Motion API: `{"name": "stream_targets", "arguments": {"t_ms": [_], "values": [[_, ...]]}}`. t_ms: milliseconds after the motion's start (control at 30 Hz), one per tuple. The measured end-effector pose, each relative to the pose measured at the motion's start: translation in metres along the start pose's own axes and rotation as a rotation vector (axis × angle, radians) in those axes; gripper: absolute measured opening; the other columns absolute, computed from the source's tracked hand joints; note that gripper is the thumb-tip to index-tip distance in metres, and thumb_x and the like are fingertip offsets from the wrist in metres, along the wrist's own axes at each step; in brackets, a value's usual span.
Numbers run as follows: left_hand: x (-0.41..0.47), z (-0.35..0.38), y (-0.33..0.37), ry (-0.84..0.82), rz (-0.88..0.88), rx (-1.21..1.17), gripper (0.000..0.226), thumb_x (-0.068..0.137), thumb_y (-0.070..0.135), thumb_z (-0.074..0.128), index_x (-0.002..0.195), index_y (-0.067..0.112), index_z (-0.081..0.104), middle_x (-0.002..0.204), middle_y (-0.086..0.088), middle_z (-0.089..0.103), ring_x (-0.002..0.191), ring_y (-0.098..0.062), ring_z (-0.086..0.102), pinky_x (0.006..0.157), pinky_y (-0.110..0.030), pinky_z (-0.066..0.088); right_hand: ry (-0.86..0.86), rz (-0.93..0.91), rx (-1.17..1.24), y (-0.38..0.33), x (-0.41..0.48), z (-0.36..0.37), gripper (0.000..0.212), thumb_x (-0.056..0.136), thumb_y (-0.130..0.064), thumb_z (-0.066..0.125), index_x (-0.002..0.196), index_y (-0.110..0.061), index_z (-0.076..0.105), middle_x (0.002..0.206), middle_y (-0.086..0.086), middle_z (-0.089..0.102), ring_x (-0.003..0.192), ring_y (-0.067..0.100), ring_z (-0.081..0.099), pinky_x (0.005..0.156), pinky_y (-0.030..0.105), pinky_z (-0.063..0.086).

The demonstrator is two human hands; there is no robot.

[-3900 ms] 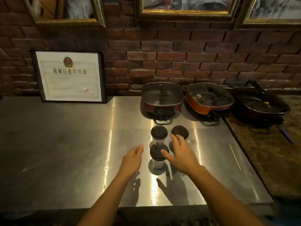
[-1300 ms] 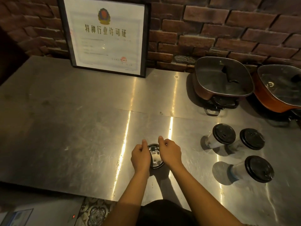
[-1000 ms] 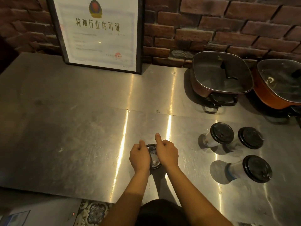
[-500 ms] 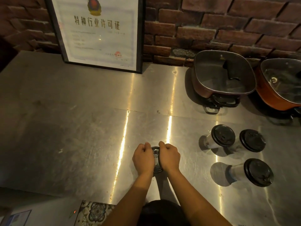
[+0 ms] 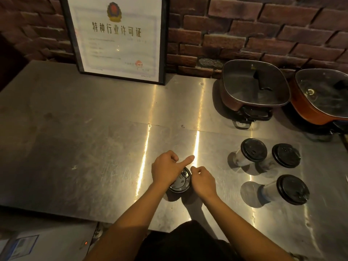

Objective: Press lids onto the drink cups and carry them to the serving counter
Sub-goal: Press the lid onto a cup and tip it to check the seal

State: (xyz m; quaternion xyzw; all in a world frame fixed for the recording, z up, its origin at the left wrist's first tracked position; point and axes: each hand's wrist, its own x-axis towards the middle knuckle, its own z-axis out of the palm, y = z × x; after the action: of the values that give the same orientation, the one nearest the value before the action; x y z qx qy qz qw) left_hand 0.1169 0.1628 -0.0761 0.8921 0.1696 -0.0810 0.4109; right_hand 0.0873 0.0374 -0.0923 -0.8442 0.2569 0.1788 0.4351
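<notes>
I count four drink cups on the steel bench (image 5: 79, 140), each with one black lid on top. Three stand in a group at the right: one at the far left of the group (image 5: 250, 153), one at the far right (image 5: 282, 157), and a nearer one (image 5: 286, 189), all well apart from my hands. They stand upright with their long axes vertical, though the wide lens makes them appear to lean outward to the right.

The fourth cup sits near the front edge in the middle of the bench, almost hidden; I see mainly its lid (image 5: 179, 182), facing straight up at me.

My left hand (image 5: 165, 170) lies over the left part of that lid, fingers curled into a loose fist, thumb stretched out to the right above the lid's far rim. My right hand (image 5: 202, 180) is also curled, its knuckles touching the lid's right rim. Whether either grip actually clasps the cup below, I cannot tell.

At the far side, one framed certificate (image 5: 120, 36) leans on the brick wall (image 5: 263, 25), and two lidded electric pots, a brown one (image 5: 254, 87) and an orange one (image 5: 322, 97), sit at the far right.
</notes>
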Motion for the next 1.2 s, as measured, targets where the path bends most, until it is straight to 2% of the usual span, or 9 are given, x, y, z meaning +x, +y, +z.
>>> {"name": "stream_targets", "arguments": {"t_ms": [133, 233, 367, 500, 633, 733, 967, 1067, 1200], "values": [[-0.017, -0.001, -0.005, 0.177, -0.161, -0.277, 0.044, 0.092, 0.065, 0.056, 0.090, 0.022, 0.067, 0.090, 0.009, 0.069, 0.086, -0.012, 0.066, 0.078, -0.032, 0.051, 0.008, -0.108, 0.092, -0.021, 0.005, -0.005, 0.037, 0.106, -0.037, 0.042, 0.109, -0.011, 0.068, 0.096, 0.001, 0.068, 0.088, 0.018, 0.059, 0.078, 0.030, 0.039], [-0.029, 0.006, -0.012, 0.203, -0.302, -0.398, 0.049, 0.100, 0.060, 0.044, 0.098, 0.017, 0.067, 0.094, 0.000, 0.070, 0.086, -0.015, 0.066, 0.081, -0.033, 0.055, -0.058, -0.147, 0.115, -0.034, 0.002, 0.007, 0.048, 0.109, -0.043, 0.035, 0.108, -0.009, 0.069, 0.091, -0.002, 0.062, 0.083, 0.014, 0.055, 0.078, 0.029, 0.037], [-0.030, 0.020, -0.015, 0.181, -0.441, -0.473, 0.058, 0.105, 0.057, 0.030, 0.110, 0.012, 0.067, 0.105, -0.008, 0.071, 0.096, -0.024, 0.068, 0.090, -0.037, 0.055, -0.113, -0.079, 0.116, -0.031, 0.004, 0.027, 0.062, 0.106, -0.054, 0.031, 0.096, -0.009, 0.072, 0.084, -0.001, 0.070, 0.074, 0.007, 0.061, 0.062, 0.020, 0.041], [-0.027, 0.023, -0.019, 0.227, -0.444, -0.489, 0.055, 0.105, 0.054, 0.035, 0.103, 0.010, 0.069, 0.098, -0.009, 0.072, 0.081, -0.018, 0.067, 0.070, -0.027, 0.053, -0.110, -0.057, 0.132, -0.027, 0.005, 0.029, 0.063, 0.105, -0.058, 0.030, 0.092, -0.014, 0.073, 0.081, -0.004, 0.070, 0.074, 0.010, 0.066, 0.058, 0.016, 0.040], [-0.024, 0.026, -0.023, 0.219, -0.416, -0.471, 0.050, 0.105, 0.050, 0.039, 0.095, 0.013, 0.071, 0.094, -0.008, 0.074, 0.088, -0.025, 0.070, 0.094, -0.046, 0.058, -0.111, -0.035, 0.149, -0.027, 0.004, 0.029, 0.062, 0.106, -0.054, 0.030, 0.095, -0.013, 0.074, 0.079, -0.005, 0.068, 0.074, 0.011, 0.066, 0.058, 0.014, 0.038], [-0.019, 0.021, -0.023, 0.203, -0.394, -0.458, 0.052, 0.105, 0.051, 0.040, 0.088, 0.014, 0.071, 0.091, -0.008, 0.074, 0.087, -0.026, 0.071, 0.093, -0.045, 0.058, -0.107, -0.002, 0.187, -0.027, 0.004, 0.029, 0.063, 0.108, -0.049, 0.027, 0.088, -0.007, 0.070, 0.075, -0.001, 0.067, 0.076, 0.018, 0.066, 0.059, 0.020, 0.040], [-0.009, 0.006, -0.014, 0.061, -0.158, -0.376, 0.061, 0.105, 0.050, 0.040, 0.078, 0.008, 0.073, 0.075, -0.003, 0.072, 0.072, -0.014, 0.068, 0.064, -0.018, 0.047, -0.037, 0.001, 0.135, -0.007, -0.007, 0.027, 0.060, 0.108, -0.051, 0.019, 0.093, -0.015, 0.065, 0.098, 0.006, 0.071, 0.095, 0.022, 0.066, 0.097, 0.042, 0.051], [-0.007, 0.006, -0.014, 0.060, -0.088, -0.369, 0.058, 0.105, 0.050, 0.042, 0.076, 0.010, 0.074, 0.072, 0.001, 0.071, 0.071, -0.011, 0.067, 0.067, -0.018, 0.048, 0.062, -0.207, -0.081, -0.001, -0.007, 0.016, 0.046, 0.108, -0.051, 0.026, 0.108, -0.024, 0.063, 0.115, 0.004, 0.071, 0.102, 0.020, 0.065, 0.099, 0.040, 0.051], [-0.007, 0.005, -0.013, 0.069, -0.103, -0.453, 0.054, 0.104, 0.050, 0.043, 0.084, 0.011, 0.075, 0.080, 0.000, 0.074, 0.081, -0.015, 0.071, 0.073, -0.019, 0.052, 0.063, -0.578, -0.236, -0.006, -0.014, 0.010, 0.049, 0.106, -0.055, 0.034, 0.138, -0.027, 0.058, 0.139, -0.003, 0.063, 0.125, 0.017, 0.059, 0.115, 0.037, 0.039]]}}
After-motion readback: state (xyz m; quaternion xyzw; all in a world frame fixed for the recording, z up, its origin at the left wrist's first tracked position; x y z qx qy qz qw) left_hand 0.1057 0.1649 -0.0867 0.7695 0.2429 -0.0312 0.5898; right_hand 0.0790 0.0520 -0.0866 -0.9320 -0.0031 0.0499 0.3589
